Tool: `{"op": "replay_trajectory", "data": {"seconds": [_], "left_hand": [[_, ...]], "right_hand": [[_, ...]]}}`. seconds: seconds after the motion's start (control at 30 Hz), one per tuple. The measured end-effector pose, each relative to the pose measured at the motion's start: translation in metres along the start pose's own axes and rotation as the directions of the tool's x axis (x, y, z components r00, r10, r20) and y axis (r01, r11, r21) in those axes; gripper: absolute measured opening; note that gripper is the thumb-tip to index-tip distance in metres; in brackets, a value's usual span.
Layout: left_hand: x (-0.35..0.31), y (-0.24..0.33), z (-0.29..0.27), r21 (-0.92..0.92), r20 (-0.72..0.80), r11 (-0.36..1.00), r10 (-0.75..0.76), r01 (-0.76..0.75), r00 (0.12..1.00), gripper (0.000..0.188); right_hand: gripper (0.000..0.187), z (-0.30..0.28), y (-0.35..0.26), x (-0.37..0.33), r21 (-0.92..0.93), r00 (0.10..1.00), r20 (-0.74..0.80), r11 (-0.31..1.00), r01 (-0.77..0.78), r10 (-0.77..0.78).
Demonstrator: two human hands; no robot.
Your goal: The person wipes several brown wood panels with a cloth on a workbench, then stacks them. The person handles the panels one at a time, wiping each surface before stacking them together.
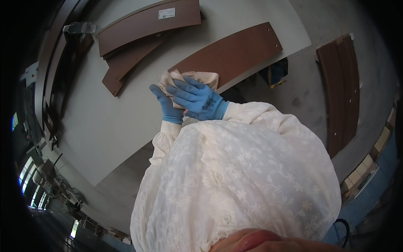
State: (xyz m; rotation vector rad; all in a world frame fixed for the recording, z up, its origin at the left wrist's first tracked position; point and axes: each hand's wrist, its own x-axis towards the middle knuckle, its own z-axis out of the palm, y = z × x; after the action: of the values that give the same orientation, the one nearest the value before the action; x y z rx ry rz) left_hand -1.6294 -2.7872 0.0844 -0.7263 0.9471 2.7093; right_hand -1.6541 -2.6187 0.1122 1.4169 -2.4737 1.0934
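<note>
A crumpled beige cloth (210, 78) is bunched between my two blue-gloved hands, at the near left end of a curved brown board (235, 52). My right hand (200, 98) lies across the cloth, pressing it with its fingers nearly straight. Below and to the left, my left hand (168, 107) holds the cloth from the other side. Its thumb points up and away, while its other fingers are mostly hidden. The board rests on a light grey table (113, 138) and has small holes at its far right end.
Several curved brown boards (147, 27) overlap at the back left, one bearing a white label (166, 14). A clear plastic bottle (79, 27) lies by dark brown pieces at the left. More brown boards (340, 96) stand at the right. Dark blue material (275, 73) shows beyond the table edge.
</note>
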Motion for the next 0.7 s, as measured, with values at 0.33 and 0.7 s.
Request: {"op": "replay_trajectory", "data": {"seconds": [0.33,0.7], "left_hand": [[0.013,-0.024,-0.014,-0.214,0.000,0.930,-0.304,0.297,0.953,0.051],[0.005,0.011,0.038,-0.247,0.023,0.919,-0.311,0.307,0.950,0.051]], "right_hand": [[0.043,-0.071,0.230,-0.081,-0.448,0.884,-0.259,0.763,-0.466,0.388],[0.037,-0.131,0.201,-0.061,0.452,0.441,-0.563,0.706,-0.545,0.700]]}}
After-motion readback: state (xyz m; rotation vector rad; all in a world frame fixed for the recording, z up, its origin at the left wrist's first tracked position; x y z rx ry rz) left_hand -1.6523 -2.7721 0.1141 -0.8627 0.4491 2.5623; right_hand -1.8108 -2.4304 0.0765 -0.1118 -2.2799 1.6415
